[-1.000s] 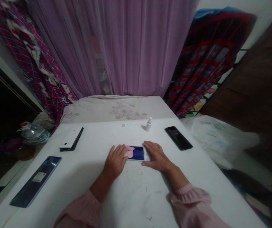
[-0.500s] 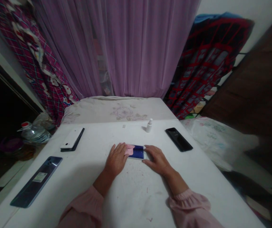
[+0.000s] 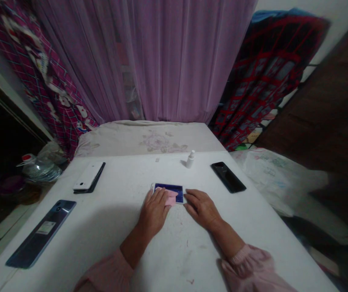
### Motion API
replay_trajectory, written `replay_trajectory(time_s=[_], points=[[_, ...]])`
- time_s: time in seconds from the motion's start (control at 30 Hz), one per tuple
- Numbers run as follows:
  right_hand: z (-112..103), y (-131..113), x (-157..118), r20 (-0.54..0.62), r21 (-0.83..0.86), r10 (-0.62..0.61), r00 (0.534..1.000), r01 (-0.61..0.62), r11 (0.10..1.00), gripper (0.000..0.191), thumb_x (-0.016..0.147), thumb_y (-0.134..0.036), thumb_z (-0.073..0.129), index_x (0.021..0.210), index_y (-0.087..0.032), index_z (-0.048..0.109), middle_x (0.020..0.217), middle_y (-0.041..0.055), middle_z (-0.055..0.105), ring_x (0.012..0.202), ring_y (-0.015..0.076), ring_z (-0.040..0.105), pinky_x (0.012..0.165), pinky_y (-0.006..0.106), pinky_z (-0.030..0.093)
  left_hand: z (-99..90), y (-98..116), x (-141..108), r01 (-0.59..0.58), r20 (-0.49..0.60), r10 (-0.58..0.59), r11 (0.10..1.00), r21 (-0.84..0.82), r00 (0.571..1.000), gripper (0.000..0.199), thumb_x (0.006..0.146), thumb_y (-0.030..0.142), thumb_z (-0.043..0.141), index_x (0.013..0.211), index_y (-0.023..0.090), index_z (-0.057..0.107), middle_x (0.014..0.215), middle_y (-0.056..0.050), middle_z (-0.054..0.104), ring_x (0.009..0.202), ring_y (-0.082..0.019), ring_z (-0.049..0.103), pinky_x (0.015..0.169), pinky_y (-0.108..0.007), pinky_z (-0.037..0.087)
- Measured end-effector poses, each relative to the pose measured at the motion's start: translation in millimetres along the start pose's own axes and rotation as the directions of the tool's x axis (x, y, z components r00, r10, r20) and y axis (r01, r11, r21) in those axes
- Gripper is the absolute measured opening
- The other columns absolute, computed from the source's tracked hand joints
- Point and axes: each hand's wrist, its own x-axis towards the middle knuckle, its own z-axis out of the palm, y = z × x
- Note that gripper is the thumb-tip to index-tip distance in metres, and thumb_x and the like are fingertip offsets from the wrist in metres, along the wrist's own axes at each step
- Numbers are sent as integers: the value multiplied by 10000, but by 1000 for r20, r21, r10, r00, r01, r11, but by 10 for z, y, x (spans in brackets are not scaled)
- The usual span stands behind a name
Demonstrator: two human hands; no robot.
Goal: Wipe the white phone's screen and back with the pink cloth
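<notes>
A phone (image 3: 179, 196) with a dark blue screen and pale edges lies flat and sideways on the white-covered table. My left hand (image 3: 155, 209) is closed on a folded pink cloth (image 3: 170, 198) and presses it against the left and middle part of the screen. The fingers cover that part of the glass. At the phone's right end, my right hand (image 3: 203, 209) has its thumb and fingers bent about the edge, steadying it; the exact contact is hard to see. Beyond the phone stands a small white spray bottle (image 3: 190, 159).
A black phone (image 3: 228, 177) lies to the right. On the left are a white phone (image 3: 88, 177) stacked on a dark one, and a blue-grey phone (image 3: 41, 235) with a label. A small pale square (image 3: 157, 160) lies farther back. Purple curtains (image 3: 174, 61) hang behind the table.
My left hand has slid the pink cloth to the right and nearer me over the screen, baring the phone's left end. My right hand stays by the right end. The view has shifted slightly.
</notes>
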Motion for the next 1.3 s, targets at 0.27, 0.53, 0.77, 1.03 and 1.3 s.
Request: replay_trajectory(time_s=[0.27, 0.53, 0.77, 1.03, 1.3], points=[[28, 3, -18, -22, -2, 8, 1000, -8, 1000, 292, 883, -258, 550, 1133, -174, 676, 1171, 145, 670, 1068, 275, 622, 920, 452, 520, 25, 75, 291, 16, 78, -16, 1000, 7, 997, 369, 966, 285, 464, 1299, 148, 550, 1342, -117, 598, 1265, -272, 522, 1112, -512, 322], [29, -5, -29, -10, 11, 27, 1000, -27, 1000, 312, 881, -242, 545, 1161, -190, 673, 1176, 138, 674, 1092, 277, 615, 930, 462, 511, -15, 73, 166, 34, 58, -35, 999, 11, 998, 397, 968, 292, 439, 1319, 132, 535, 1365, -122, 578, 1282, -281, 508, 1115, -501, 329], [48, 12, -45, 27, 33, 13, 1000, -14, 999, 344, 915, -245, 526, 1237, -228, 646, 1301, 107, 631, 1185, 277, 587, 967, 480, 487, -124, 115, -137, 23, 25, -22, 1000, -13, 999, 392, 959, 251, 436, 1328, 153, 526, 1364, -116, 581, 1276, -279, 518, 1108, -520, 339], [54, 19, -36, 66, 11, 4, 998, -5, 1000, 323, 910, -255, 571, 1220, -247, 659, 1251, 86, 666, 1177, 285, 597, 946, 476, 490, -69, -119, 18, 72, -9, -71, 997, 27, 997, 413, 952, 259, 439, 1342, 148, 517, 1351, -154, 582, 1263, -306, 525, 1087, -565, 346], [64, 16, -42, 60, 0, 4, 998, -4, 1000, 310, 919, -259, 567, 1214, -247, 661, 1252, 76, 667, 1170, 282, 597, 940, 469, 491, -133, 147, -180, 50, 25, -51, 999, 10, 998, 391, 959, 258, 428, 1319, 147, 533, 1346, -128, 593, 1254, -297, 534, 1086, -536, 361]])
